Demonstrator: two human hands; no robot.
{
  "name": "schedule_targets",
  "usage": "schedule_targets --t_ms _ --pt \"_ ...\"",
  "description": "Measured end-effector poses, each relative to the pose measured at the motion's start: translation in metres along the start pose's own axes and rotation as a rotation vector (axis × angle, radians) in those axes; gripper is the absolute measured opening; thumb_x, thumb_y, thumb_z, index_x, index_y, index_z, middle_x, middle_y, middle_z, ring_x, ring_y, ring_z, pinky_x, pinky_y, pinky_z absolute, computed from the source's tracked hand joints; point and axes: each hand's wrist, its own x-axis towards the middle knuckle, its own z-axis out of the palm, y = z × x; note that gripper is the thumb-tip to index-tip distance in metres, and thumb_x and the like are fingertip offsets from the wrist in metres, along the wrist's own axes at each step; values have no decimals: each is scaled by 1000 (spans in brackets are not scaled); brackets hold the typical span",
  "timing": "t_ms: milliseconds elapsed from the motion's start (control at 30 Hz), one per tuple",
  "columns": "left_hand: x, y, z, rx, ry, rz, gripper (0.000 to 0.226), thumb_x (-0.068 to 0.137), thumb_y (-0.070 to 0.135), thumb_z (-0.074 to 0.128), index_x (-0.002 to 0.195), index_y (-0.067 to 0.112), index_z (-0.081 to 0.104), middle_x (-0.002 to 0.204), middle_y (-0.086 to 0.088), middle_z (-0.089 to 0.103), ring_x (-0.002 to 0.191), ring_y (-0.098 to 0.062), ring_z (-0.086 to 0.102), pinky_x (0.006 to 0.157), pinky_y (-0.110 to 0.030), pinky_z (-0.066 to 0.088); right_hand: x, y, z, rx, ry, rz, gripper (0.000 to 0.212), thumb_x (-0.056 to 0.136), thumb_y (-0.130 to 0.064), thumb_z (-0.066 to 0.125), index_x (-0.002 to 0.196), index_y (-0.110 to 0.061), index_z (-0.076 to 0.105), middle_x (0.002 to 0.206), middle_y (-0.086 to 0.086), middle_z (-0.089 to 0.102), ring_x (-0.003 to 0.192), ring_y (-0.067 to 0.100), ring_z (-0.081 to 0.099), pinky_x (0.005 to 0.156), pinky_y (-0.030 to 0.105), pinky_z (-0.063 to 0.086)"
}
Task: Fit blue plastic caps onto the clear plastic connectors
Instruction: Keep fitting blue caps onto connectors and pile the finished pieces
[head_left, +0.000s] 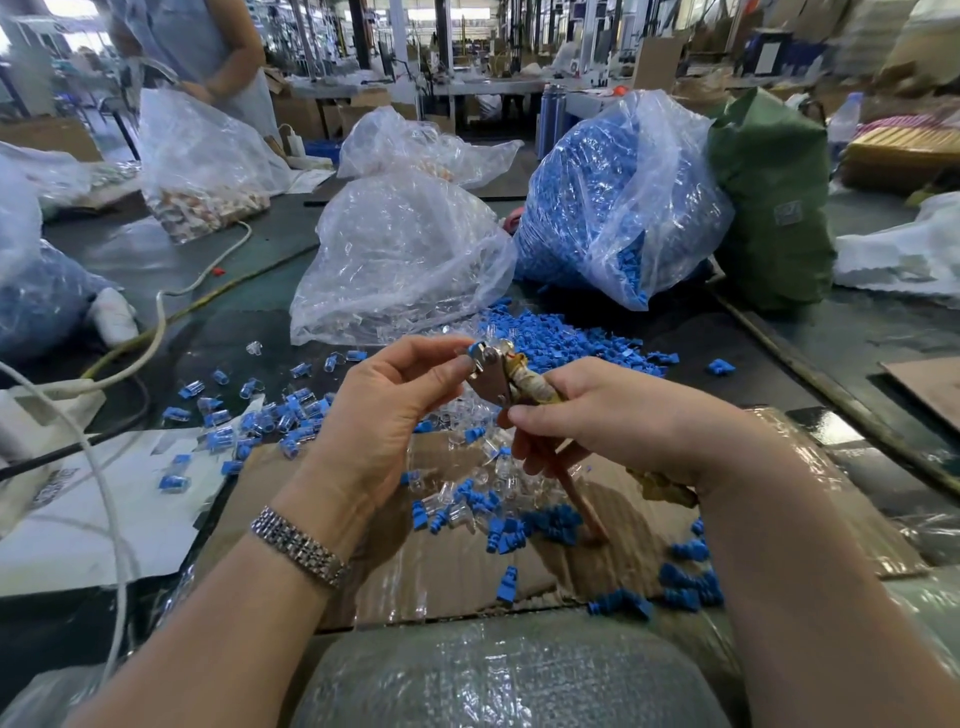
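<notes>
You had your left hand (387, 395) pinching the small blue plastic cap (474, 347) at the tape-wrapped metal plier tool (493, 376) gripped in your right hand (587, 421), so squaring it up before squeezing looked like the trick.

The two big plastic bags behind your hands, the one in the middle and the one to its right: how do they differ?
The middle bag holds clear, colourless pieces; the right bag is packed with blue caps. The middle bag slumps low and crumpled, while the right bag stands taller and fuller. Blue caps spill onto the table by the right bag's mouth. Both are transparent plastic sacks resting on the same table.
</notes>
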Motion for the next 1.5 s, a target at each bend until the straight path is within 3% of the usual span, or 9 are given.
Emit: schedule_targets --t_ms 200,333,567,700,800,867,1000,1233,1500 --pt "-5 0 1 91 36 -5 34 62 41 82 93 28 82 105 -4 77 106 -22 69 73 -27 60 1 -3 6 -25 46 -6 39 103 -40 55 90 -5 67 64 0 66 59 18 68 65 35 61" --pt "-4 -1 2 132 42 63 19 73 27 76 91 27 81 101 -2 79 101 -17 72 90 -30 56 2 -3 8 -40 68 10 42 102 -42 54 82 -8 65 53 -2 61 51 16 65 55 27 56" --pt "0 1 -7 267 111 117 16 86 14 75 101 20 76 100 0 77 97 -14 71 86 -24 58 -5 0 -8 -14 103 46 46 96 -54 59 93 -9 71 77 5 74 66 19 73 67 33 61" --pt "2 2 -25 704 329 182 17 90 10 71 95 26 73 94 3 71 83 -8 67 70 -16 52 1 15 -24 -272 427 143 36 94 -39 64 73 -12 53 67 5 58 62 23 56 59 36 44" --pt "1 4 -36 1107 513 120 13 87 12 66 88 22 72 100 -4 62 97 -25 61 84 -42 51 11 25 -25 -485 541 302 29 88 -27 63 70 -10 46 73 8 52 65 26 49 57 34 36" --pt "-1 5 -38 1270 533 102 12 86 12 65 91 21 72 102 -4 52 107 -32 53 94 -51 45 16 29 -22 -530 548 402 23 88 -26 63 83 -8 49 93 12 52 84 31 52 74 38 47" --pt "-1 3 -28 1230 344 174 14 88 10 66 89 23 71 100 0 59 101 -25 59 92 -45 47 21 34 -15 -606 517 494 38 91 -32 67 113 -11 45 122 17 49 118 39 48 97 49 43" --pt "-5 -11 -12 1188 -78 218 13 93 13 67 96 25 71 93 14 62 88 3 59 82 -17 50 25 40 -13 -630 486 442 55 92 -33 68 139 -25 40 135 15 43 126 38 43 104 54 41" --pt "-2 -18 -9 1270 -163 192 20 96 29 63 115 34 65 109 14 56 93 1 57 86 -22 52 35 39 -7 -886 525 178 22 94 -27 67 111 -41 69 111 -3 32 118 27 31 99 50 30"
